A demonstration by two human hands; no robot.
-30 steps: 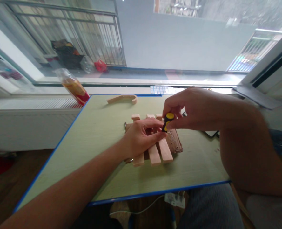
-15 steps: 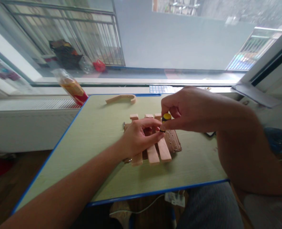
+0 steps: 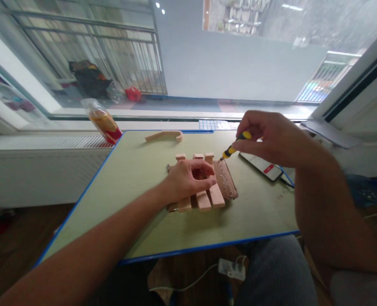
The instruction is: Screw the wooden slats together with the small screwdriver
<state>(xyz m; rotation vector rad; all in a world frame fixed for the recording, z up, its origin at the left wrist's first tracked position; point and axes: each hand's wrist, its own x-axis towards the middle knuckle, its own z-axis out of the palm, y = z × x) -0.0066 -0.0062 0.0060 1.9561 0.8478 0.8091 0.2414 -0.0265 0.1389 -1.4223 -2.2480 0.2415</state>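
A small wooden slat assembly (image 3: 211, 193), three pale slats across darker pieces, lies in the middle of the green table (image 3: 134, 178). My left hand (image 3: 188, 180) rests on top of the slats with its fingers curled, pressing them down. My right hand (image 3: 268, 138) is closed round a small yellow-and-black screwdriver (image 3: 236, 146). The screwdriver slants down to the left, its tip at the far end of the brown perforated side piece (image 3: 226, 180).
A curved wooden part (image 3: 164, 136) lies at the table's far edge. A plastic bottle with a red base (image 3: 101, 119) leans at the far left corner. A phone with a cable (image 3: 261, 165) lies right of the slats. A power strip (image 3: 231, 268) lies on the floor below.
My right hand has lifted the screwdriver away from my left fingers and moved it right and farther back, uncovering the phone. My left hand stays on the slats.
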